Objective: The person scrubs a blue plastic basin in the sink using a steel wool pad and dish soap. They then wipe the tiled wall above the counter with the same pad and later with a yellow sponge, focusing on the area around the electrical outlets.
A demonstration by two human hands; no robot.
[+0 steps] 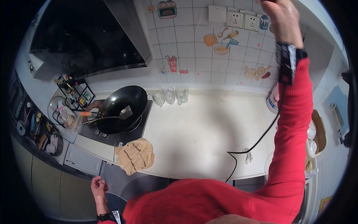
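Observation:
My right hand (282, 18) is raised high at the top right, near the wall sockets (243, 21). Its fingers run past the picture's upper edge, so whatever they touch is hidden. A black cable (264, 135) hangs from the device strapped to that wrist and crosses the white countertop (195, 131). Low at the left, my left hand (99, 189) hangs beside my body with loosely bent fingers and nothing visible in it. Nearest to it, a folded tan towel (135, 156) lies over the counter's front edge.
A black wok (120, 106) with a metal spatula (125, 112) in it rests tilted on the hob (112, 137). Three glass mugs (169, 95) stand along the tiled wall. A crumpled white tissue (248, 156) lies at the right. The range hood (89, 36) juts out at upper left.

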